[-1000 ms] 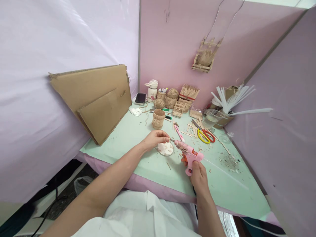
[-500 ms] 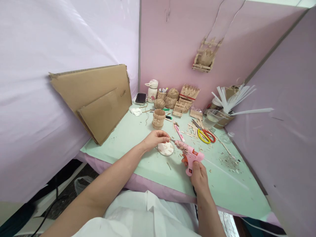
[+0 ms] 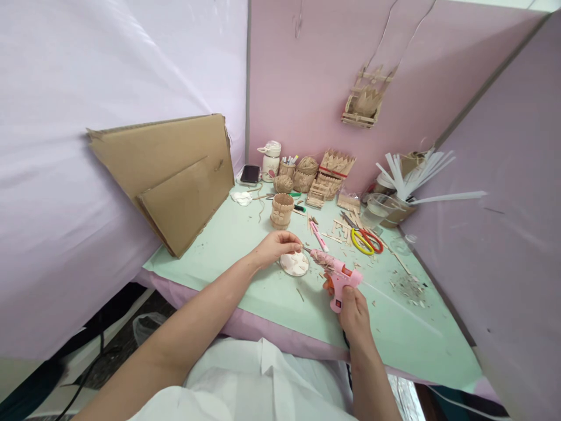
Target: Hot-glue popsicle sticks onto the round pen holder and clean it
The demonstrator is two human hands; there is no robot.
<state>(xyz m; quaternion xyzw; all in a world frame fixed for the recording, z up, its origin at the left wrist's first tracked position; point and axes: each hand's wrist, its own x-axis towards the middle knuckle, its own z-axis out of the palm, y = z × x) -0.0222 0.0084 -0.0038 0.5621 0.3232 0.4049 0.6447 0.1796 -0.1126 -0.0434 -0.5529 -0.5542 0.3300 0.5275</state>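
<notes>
My right hand (image 3: 354, 310) is wrapped round the handle of a pink hot glue gun (image 3: 339, 272), its nozzle pointing left. At the nozzle tip, my left hand (image 3: 280, 245) is closed in a pinch; whatever sits between its fingertips is too small to make out. Just below those fingers lies a small round dish (image 3: 294, 264) with pale pieces in it. Behind the left hand, a small wooden cup (image 3: 281, 211) made of stick pieces stands upright on the table. A clear glue stick trails out of the gun's back end.
Yellow- and red-handled scissors (image 3: 367, 241), a pink pen-like cutter (image 3: 318, 235) and wooden scraps lie to the right. Twine balls (image 3: 283, 184), a bottle (image 3: 270, 161) and stick crafts (image 3: 331, 175) line the back. Cardboard (image 3: 184, 181) leans at left; white glue sticks (image 3: 412, 175) stand at right.
</notes>
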